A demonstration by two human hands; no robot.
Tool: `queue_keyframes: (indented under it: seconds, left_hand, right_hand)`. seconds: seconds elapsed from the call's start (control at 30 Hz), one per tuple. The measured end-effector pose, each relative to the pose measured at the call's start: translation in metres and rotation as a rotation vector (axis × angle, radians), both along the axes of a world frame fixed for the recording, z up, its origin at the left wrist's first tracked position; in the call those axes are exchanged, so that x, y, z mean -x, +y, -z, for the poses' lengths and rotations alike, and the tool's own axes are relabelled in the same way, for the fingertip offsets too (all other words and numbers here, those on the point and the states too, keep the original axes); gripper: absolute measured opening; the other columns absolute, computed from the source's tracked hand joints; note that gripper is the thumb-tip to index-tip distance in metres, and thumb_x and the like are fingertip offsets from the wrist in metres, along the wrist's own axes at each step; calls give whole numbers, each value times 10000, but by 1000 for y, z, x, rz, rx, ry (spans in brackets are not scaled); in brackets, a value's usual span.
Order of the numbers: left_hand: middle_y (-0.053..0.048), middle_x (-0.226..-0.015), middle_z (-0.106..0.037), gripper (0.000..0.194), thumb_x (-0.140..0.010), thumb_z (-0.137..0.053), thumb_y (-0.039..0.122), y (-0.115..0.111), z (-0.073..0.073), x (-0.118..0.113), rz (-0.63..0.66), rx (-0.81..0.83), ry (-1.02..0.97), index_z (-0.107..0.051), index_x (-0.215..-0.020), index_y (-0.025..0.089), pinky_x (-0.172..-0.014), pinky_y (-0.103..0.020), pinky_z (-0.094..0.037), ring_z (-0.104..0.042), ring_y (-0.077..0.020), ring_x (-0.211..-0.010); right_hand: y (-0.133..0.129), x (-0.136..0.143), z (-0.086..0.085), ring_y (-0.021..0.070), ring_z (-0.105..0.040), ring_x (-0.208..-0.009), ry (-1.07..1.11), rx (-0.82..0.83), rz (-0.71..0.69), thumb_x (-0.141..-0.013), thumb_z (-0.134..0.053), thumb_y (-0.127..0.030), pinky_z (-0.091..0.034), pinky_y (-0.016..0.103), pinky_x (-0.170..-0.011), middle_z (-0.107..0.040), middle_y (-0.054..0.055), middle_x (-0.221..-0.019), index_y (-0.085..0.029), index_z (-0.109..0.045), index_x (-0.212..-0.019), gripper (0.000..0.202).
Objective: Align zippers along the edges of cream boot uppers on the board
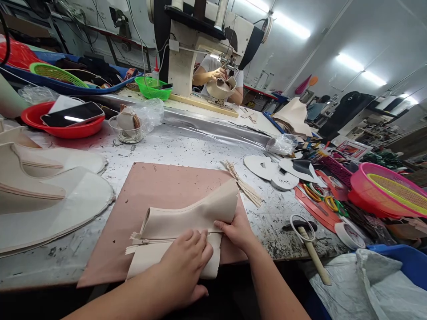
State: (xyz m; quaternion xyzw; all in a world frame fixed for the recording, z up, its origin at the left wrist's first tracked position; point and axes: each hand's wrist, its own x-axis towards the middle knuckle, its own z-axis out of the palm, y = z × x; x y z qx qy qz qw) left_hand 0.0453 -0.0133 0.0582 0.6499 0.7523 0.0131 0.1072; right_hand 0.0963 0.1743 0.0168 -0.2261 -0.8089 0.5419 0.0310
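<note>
A beige leather boot upper [193,214] lies folded on a pinkish-brown board [156,178]. Across its middle runs a zipper [156,242], its pull near the frayed left end. My left hand [187,262] rests over the lower part, its bent fingers lying on the leather by the zipper and its thumb apart. At the right end my right hand [237,232] grips the upper, thumb on top and the other fingers mostly hidden beneath. Just beyond the upper, a bundle of thin beige strips [245,184] lies at the board's right edge.
Stacked leather pieces [66,200] lie at left. A red tray [63,126] holds a phone. White templates [270,172], a hammer [313,253], tape rolls [349,235] and a pink basket [390,189] are at right. Behind the table, another person's hand [218,74] works at a sewing machine [182,58].
</note>
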Motion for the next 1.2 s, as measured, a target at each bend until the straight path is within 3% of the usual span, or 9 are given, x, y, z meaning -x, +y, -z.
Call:
queue_keyframes:
  seconds: [0.17, 0.27, 0.47, 0.67, 0.87, 0.97, 1.07, 1.13, 1.2]
  left_hand:
    - [-234, -1372, -389, 753, -701, -580, 590, 8, -3, -6, -76, 27, -71, -476, -1235, 68, -1022, -449, -287, -383, -348, -1244]
    - [-243, -1351, -414, 752, -700, -581, 581, 11, 1, -6, -80, 31, -86, -478, -1231, 58, -1037, -467, -270, -385, -353, -1242]
    - [-252, -1326, -440, 746, -684, -582, 599, 16, 7, -3, -68, 4, -77, -512, -1187, 54, -1053, -491, -255, -383, -358, -1243]
    - [-252, -1319, -447, 711, -690, -570, 604, 16, 8, 0, -49, 9, -44, -530, -1160, 72, -1025, -518, -288, -413, -362, -1219]
    - [-223, -1325, -457, 666, -665, -614, 580, 15, 0, 4, -71, -18, -114, -551, -1127, 104, -997, -533, -318, -437, -365, -1199]
    - [-132, -1225, -577, 523, -683, -634, 497, -6, -9, 14, -86, -84, -136, -565, -1092, 178, -933, -458, -404, -543, -312, -1083]
    - [-69, -1001, -667, 321, -767, -529, 472, -43, -12, 34, -326, -371, -29, -578, -976, 233, -843, -406, -444, -602, -277, -930]
    - [-89, -952, -652, 363, -788, -459, 521, -66, -11, 50, -678, -514, 8, -552, -952, 211, -834, -412, -438, -594, -290, -919]
    - [-65, -884, -655, 418, -762, -455, 581, -79, -10, 64, -878, -410, -207, -548, -927, 209, -752, -359, -473, -607, -270, -858]
  right_hand:
    - [1, -2, -3, 270, -617, -919, -31, 30, 11, -659, -660, -291, -485, 381, -802, -695, 97, -934, -161, -649, -913, 286]
    - [5, -3, -12, 241, -617, -897, 16, 121, -83, -648, -659, -248, -494, 343, -762, -688, 72, -946, -169, -633, -941, 304]
    - [26, 10, -27, 232, -620, -780, -158, -8, -163, -596, -684, -220, -476, 304, -651, -697, 50, -779, -147, -653, -746, 170]
    - [37, 18, -26, 216, -621, -807, -173, -21, -211, -552, -734, -202, -484, 286, -675, -702, 24, -832, -174, -667, -829, 286]
    - [29, 10, -25, 265, -569, -939, -129, -218, -198, -587, -746, -219, -446, 372, -800, -657, 63, -963, -190, -667, -911, 334]
    - [25, -1, -15, 289, -479, -1073, -49, -507, -191, -654, -735, -333, -363, 428, -926, -597, 88, -1078, -195, -637, -1011, 395]
    - [20, -10, -5, 312, -469, -1033, -52, -713, -100, -698, -688, -435, -348, 480, -912, -581, 126, -1037, -155, -615, -1039, 447]
    - [16, -13, -5, 297, -477, -1017, -9, -649, -80, -721, -671, -395, -372, 452, -888, -579, 118, -1030, -157, -605, -1038, 402]
    - [10, -14, -9, 258, -516, -977, 65, -471, -133, -751, -630, -320, -420, 378, -823, -595, 89, -1019, -179, -606, -1019, 303]
